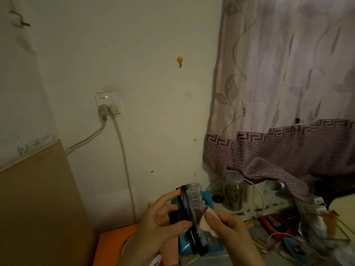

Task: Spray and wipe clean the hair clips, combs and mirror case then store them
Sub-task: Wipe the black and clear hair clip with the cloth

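The left hand (163,217) grips a bunch of dark combs (189,214) at six o'clock, above the cluttered counter (255,233). The right hand (230,229) pinches a cloth (206,220) against them. Wiping appears underway; next probably needs turning the combs.

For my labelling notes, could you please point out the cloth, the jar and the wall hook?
cloth (206,223), head view, on the beige fold by the thumb.
jar (233,196), head view, on its clear side.
wall hook (179,59), head view, on its yellow disc.
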Available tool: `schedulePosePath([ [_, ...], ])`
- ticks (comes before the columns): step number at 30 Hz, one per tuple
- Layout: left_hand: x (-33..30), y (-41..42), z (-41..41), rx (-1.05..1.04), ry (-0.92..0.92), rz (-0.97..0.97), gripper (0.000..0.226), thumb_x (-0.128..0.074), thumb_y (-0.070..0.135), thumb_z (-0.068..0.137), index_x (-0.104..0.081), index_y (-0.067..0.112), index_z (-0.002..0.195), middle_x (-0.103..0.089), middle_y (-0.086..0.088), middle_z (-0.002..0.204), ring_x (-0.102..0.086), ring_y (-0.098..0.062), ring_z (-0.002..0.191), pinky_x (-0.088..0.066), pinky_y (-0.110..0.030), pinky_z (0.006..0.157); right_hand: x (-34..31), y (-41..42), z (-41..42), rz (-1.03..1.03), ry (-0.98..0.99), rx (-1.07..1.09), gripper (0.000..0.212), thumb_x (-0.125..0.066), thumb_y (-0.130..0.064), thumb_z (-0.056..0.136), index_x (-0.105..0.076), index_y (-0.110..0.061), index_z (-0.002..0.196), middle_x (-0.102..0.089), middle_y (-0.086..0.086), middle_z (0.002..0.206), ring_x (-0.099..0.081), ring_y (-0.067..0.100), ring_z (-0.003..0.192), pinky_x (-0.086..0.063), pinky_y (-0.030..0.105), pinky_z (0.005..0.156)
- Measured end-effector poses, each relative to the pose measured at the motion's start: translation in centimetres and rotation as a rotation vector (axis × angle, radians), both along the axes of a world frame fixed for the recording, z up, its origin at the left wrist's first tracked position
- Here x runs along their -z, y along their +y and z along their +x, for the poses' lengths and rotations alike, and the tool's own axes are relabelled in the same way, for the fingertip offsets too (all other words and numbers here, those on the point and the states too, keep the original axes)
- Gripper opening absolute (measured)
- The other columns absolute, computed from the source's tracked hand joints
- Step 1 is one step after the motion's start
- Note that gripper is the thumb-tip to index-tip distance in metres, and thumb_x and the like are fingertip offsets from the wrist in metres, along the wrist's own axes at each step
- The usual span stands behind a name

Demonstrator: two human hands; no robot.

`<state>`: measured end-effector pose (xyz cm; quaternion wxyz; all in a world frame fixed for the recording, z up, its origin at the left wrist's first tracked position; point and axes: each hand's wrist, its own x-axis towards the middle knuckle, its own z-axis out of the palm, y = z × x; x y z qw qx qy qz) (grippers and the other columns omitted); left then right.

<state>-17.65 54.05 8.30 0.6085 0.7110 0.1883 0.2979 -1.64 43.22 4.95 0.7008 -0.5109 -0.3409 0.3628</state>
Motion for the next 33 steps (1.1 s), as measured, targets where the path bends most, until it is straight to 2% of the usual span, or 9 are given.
schedulePosePath([
  [3, 0.8, -0.5, 0.4, 0.12, 0.072, 0.012, 0.074, -0.089, 0.016, 0.058, -0.059, 0.034, 0.123, -0.073, -0.004, 0.104, -0.068, -0.016, 0.099, -0.053, -0.022, 0.078, -0.1, -0.2, 0.0, 0.023, 0.048, 0.103, 0.033, -0.067, -0.033, 0.07, -0.075, -0.005, 0.085, -0.063, 0.015, 0.074, -0.054, 0.023, 0.07, -0.043, 0.031, 0.067],
  [6, 1.5, -0.8, 0.9, 0.205, 0.112, -0.009, 0.074, -0.087, 0.007, 0.059, -0.059, 0.028, 0.124, -0.073, -0.005, 0.104, -0.069, -0.019, 0.099, -0.054, -0.021, 0.077, -0.7, -0.8, 0.4, 0.022, 0.011, 0.17, 0.029, -0.065, -0.035, 0.073, -0.078, -0.015, 0.089, -0.067, 0.012, 0.078, -0.057, 0.02, 0.073, -0.044, 0.035, 0.072],
  [11, 2.5, -1.1, 1.6, 0.259, 0.086, -0.038, 0.074, -0.091, 0.018, 0.055, -0.063, 0.034, 0.122, -0.072, -0.006, 0.107, -0.068, -0.022, 0.101, -0.054, -0.024, 0.078, -0.1, -2.7, 0.6, 0.005, 0.012, 0.172, 0.035, -0.064, -0.033, 0.074, -0.074, -0.002, 0.088, -0.066, 0.014, 0.079, -0.06, 0.019, 0.072, -0.05, 0.025, 0.066],
  [15, 3.2, -1.4, 2.6, 0.137, -0.017, -0.11, 0.072, -0.086, 0.026, 0.048, -0.063, 0.039, 0.115, -0.074, 0.007, 0.099, -0.07, -0.008, 0.091, -0.055, -0.017, 0.066, 1.8, -4.0, -0.4, -0.108, 0.048, 0.138, 0.04, -0.067, -0.037, 0.071, -0.071, 0.002, 0.082, -0.057, 0.016, 0.076, -0.048, 0.023, 0.073, -0.038, 0.029, 0.064],
  [20, 4.4, -1.2, 3.7, 0.047, -0.1, -0.191, 0.069, -0.085, 0.03, 0.046, -0.065, 0.048, 0.11, -0.073, 0.005, 0.1, -0.071, -0.017, 0.094, -0.059, -0.033, 0.069, 3.7, -5.8, -1.0, -0.169, 0.075, 0.21, 0.029, -0.069, -0.043, 0.066, -0.068, -0.014, 0.069, -0.04, 0.009, 0.067, -0.035, 0.012, 0.057, -0.028, 0.024, 0.058],
  [25, 6.0, -1.9, 4.3, 0.034, -0.121, -0.21, 0.065, -0.083, 0.032, 0.052, -0.064, 0.051, 0.111, -0.073, -0.001, 0.106, -0.07, -0.02, 0.098, -0.058, -0.037, 0.074, 5.3, -6.8, -1.1, -0.185, 0.026, 0.273, 0.042, -0.066, -0.05, 0.068, -0.066, -0.01, 0.08, -0.038, 0.012, 0.076, -0.032, 0.021, 0.071, -0.03, 0.025, 0.06],
  [27, 6.9, -2.0, 4.7, 0.041, -0.114, -0.246, 0.063, -0.081, 0.032, 0.052, -0.064, 0.052, 0.109, -0.072, -0.002, 0.107, -0.069, -0.022, 0.1, -0.057, -0.039, 0.078, 6.1, -7.2, -1.0, -0.189, 0.018, 0.285, 0.05, -0.066, -0.049, 0.071, -0.065, 0.0, 0.082, -0.039, 0.013, 0.077, -0.032, 0.021, 0.072, -0.029, 0.026, 0.061],
  [30, 8.4, -2.6, 5.4, 0.038, -0.069, -0.231, 0.06, -0.079, 0.033, 0.061, -0.06, 0.054, 0.114, -0.07, 0.013, 0.108, -0.063, -0.014, 0.11, -0.051, -0.041, 0.09, 7.3, -7.7, -0.5, -0.19, 0.013, 0.319, 0.054, -0.065, -0.044, 0.078, -0.057, 0.01, 0.081, -0.036, 0.024, 0.071, -0.03, 0.021, 0.063, -0.029, 0.022, 0.056],
  [33, 10.2, -3.5, 6.6, 0.043, -0.048, -0.248, 0.052, -0.077, 0.027, 0.071, -0.06, 0.059, 0.108, -0.066, 0.029, 0.103, -0.06, 0.004, 0.105, -0.05, -0.03, 0.085, 8.5, -8.3, 0.5, -0.21, 0.038, 0.345, 0.028, -0.063, -0.026, 0.087, -0.071, 0.0, 0.081, -0.056, 0.007, 0.061, -0.048, 0.006, 0.052, -0.039, 0.016, 0.05],
])
